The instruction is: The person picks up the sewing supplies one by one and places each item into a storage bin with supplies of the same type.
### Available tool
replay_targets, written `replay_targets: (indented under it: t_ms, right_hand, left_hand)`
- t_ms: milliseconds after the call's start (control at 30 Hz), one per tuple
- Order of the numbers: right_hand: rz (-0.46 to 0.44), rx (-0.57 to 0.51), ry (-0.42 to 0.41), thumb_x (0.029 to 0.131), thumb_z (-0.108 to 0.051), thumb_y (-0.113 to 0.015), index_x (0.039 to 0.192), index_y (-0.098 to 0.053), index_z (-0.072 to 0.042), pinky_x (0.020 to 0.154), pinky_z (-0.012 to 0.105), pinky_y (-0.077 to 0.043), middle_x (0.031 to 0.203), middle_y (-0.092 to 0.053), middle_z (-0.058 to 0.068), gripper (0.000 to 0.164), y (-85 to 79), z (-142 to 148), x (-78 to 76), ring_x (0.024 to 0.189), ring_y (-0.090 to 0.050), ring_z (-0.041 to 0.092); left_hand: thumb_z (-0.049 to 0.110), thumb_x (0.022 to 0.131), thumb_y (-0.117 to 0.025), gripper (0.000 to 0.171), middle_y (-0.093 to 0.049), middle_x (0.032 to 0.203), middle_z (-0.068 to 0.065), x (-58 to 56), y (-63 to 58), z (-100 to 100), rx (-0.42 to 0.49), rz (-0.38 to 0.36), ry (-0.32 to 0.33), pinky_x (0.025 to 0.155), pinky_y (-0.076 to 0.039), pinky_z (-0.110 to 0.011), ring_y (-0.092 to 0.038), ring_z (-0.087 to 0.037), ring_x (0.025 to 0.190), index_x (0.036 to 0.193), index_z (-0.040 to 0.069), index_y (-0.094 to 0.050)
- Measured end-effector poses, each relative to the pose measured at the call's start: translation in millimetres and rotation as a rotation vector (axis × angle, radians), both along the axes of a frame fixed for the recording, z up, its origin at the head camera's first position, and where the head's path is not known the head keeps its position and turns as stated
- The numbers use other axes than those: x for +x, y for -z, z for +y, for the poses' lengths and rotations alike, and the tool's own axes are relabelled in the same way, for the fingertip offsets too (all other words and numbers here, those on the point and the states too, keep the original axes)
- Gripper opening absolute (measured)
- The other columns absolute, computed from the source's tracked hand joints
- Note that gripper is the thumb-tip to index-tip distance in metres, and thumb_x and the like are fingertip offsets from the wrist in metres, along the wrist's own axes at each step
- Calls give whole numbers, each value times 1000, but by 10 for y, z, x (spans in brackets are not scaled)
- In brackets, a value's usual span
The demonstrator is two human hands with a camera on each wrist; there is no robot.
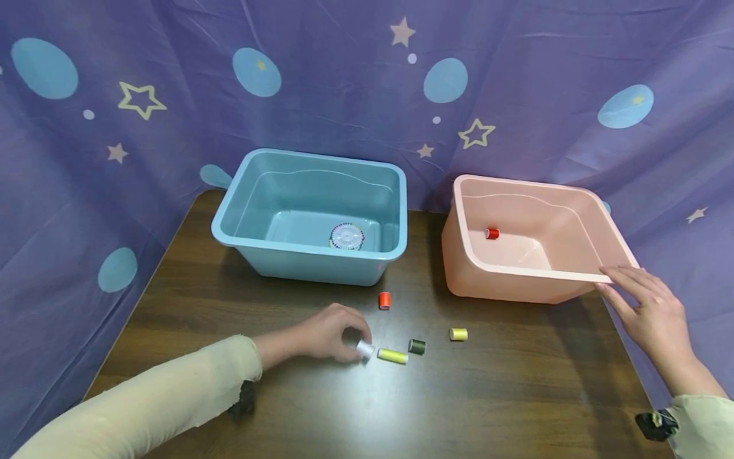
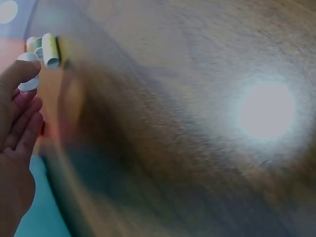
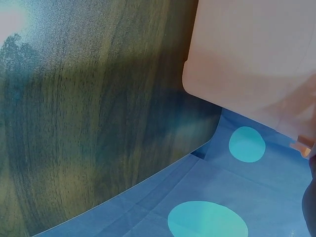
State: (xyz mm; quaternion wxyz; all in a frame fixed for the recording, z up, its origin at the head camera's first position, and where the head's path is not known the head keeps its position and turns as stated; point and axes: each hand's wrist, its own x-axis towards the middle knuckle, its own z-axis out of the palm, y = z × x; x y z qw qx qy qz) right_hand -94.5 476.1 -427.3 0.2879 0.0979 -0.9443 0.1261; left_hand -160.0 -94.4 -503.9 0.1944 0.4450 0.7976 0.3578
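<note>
Between thumb and fingers, my left hand [image 1: 337, 333] pinches a small white spool of thread [image 1: 365, 349] just at the tabletop. The left wrist view also shows this white spool [image 2: 29, 83] in the fingertips. Right beside it lies a longer yellow-green thread spool [image 1: 392, 356], then a dark green spool [image 1: 417, 346]. My right hand [image 1: 654, 309] holds the near right corner of the pink basin [image 1: 516, 280], fingers over its rim and thumb against the outside. A red spool [image 1: 492, 234] lies inside that basin. The right wrist view barely catches the right hand.
A blue basin [image 1: 309, 264] stands at the back left, holding a round wheel of coloured-head pins [image 1: 346, 236]. An orange-red spool [image 1: 385, 301] lies before it, and a yellow spool [image 1: 458, 334] lies farther right on the wooden table [image 1: 487, 408]. Purple patterned cloth [image 1: 355, 115] hangs behind.
</note>
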Motion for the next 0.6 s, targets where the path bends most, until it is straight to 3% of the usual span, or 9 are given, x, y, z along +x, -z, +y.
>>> replay_targets:
  t_ms: [133,333,600]
  right_hand:
    - [-1,1,7,106,-40,-68,124,-76,-4,129,32,-27,125,-70,29,41,2,1,6,119,-61,55]
    - [7,3,8,106,-56,-59,123,-76,-5,128,33,-28,125,-70,28,56,0,3,0,117,-61,56]
    - [12,1,13,105,-62,-54,122,-77,-5,128,32,-28,125,-71,28,64,22,15,7,116,-61,56]
  left_hand:
    - [14,85,-91,23,-72,100,15,-10,-109,22,13,-10,-13,88,-60,-33,-68,-15,94,104,20,-80]
    - [14,85,-91,21,-72,99,14,-26,-275,43,40,21,-1,90,-61,-39,-73,-23,97,102,18,-79]
    - [15,88,-89,20,-71,102,15,-15,-516,87,21,-31,0,89,-62,-42,-70,-25,99,105,19,-79]
